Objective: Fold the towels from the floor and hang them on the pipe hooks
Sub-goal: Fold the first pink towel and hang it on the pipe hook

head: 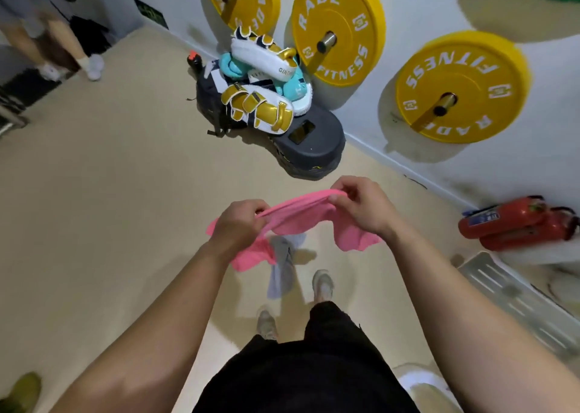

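A pink towel [301, 215] hangs stretched between my two hands at waist height over the beige floor. My left hand [241, 224] pinches its upper edge on the left side. My right hand [364, 205] pinches the same edge on the right, a little higher. Loose ends of the towel droop below both hands. Under it a grey towel [282, 268] lies crumpled on the floor just in front of my shoes. No pipe hooks can be made out in this view.
Yellow weight plates [339, 29] hang on pegs along the white wall. Boxing pads [260, 105] are piled on a dark step platform [314, 149]. Two red fire extinguishers [518, 224] lie at the right above a metal rack [514, 299]. Another person's legs [62, 54] stand far left.
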